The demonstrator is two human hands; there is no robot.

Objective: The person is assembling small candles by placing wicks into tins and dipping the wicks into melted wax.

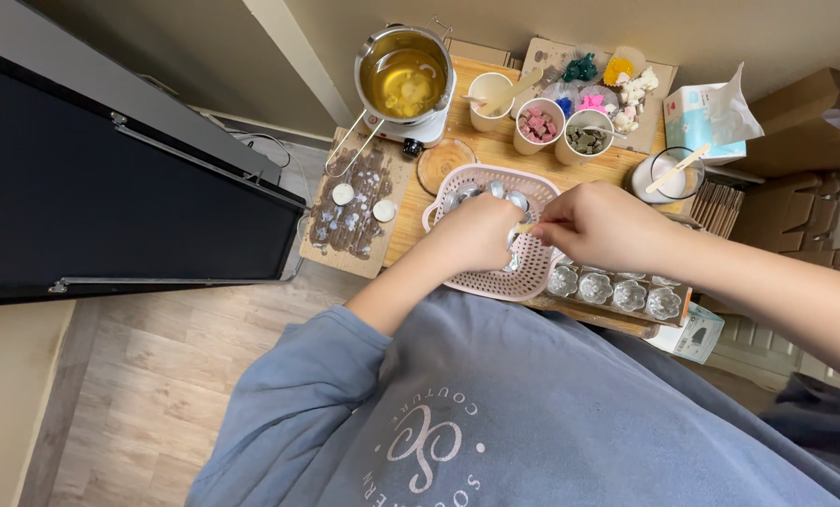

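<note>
Soft even daylight, faint shadows, sharp centre, wide-angle bending at edges

The floor (147,376) is pale grey-brown wood-look planking, running out from under the worktop toward the lower left corner of the view. A large black panel (110,202) with a grey frame and metal fittings leans across the upper left, its long lower edge just above the planks. Behind it rises a beige wall (767,33), with a lighter vertical strip (293,52) slanting down toward the worktop's far left corner. The wooden worktop (504,141) stands against this wall. Beyond its right edge, brown cardboard boxes (814,113) are stacked. Light is soft, even and daylight-like, without hard shadows.
</note>
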